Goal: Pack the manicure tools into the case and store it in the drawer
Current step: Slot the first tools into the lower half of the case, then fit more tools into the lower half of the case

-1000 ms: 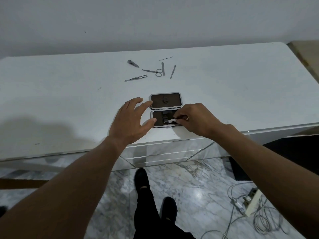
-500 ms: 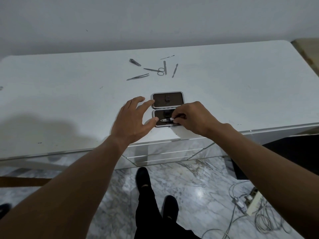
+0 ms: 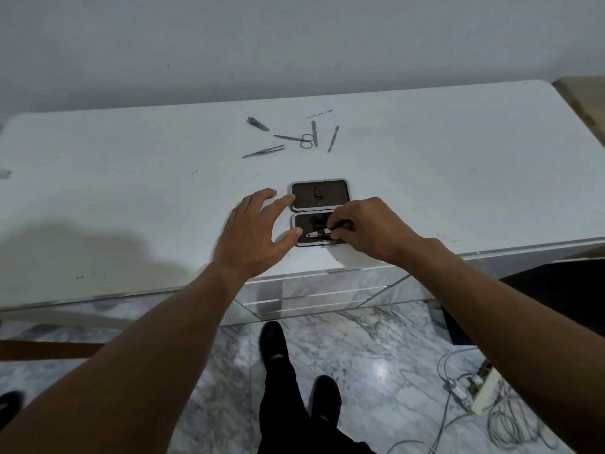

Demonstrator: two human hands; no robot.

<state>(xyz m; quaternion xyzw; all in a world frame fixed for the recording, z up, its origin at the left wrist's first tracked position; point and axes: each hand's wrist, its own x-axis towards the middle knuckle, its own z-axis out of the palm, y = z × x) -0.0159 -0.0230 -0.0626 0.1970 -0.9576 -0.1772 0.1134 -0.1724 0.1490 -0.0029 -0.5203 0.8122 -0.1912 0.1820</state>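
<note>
The manicure case (image 3: 319,195) lies open on the white dresser top (image 3: 131,198), its two dark-lined halves one behind the other near the front edge. My right hand (image 3: 370,229) pinches a small metal tool (image 3: 317,233) that lies across the near half. My left hand (image 3: 252,234) rests with fingers spread, thumb and index fingertip touching the case's left side. Farther back lie loose tools: a nail clipper (image 3: 258,124), scissors (image 3: 296,139), tweezers (image 3: 263,152), a file (image 3: 314,133), a pusher (image 3: 333,143) and a thin pick (image 3: 319,114).
Mirrored drawer fronts (image 3: 311,296) sit below the dresser's front edge. My dark-shod feet (image 3: 275,342) stand on the marble floor. A power strip with tangled cables (image 3: 481,391) lies on the floor at the right. A wall rises behind the dresser.
My right hand has turned the small tool so it lies more level across the near half of the case. My left hand has stayed at the case's left side.
</note>
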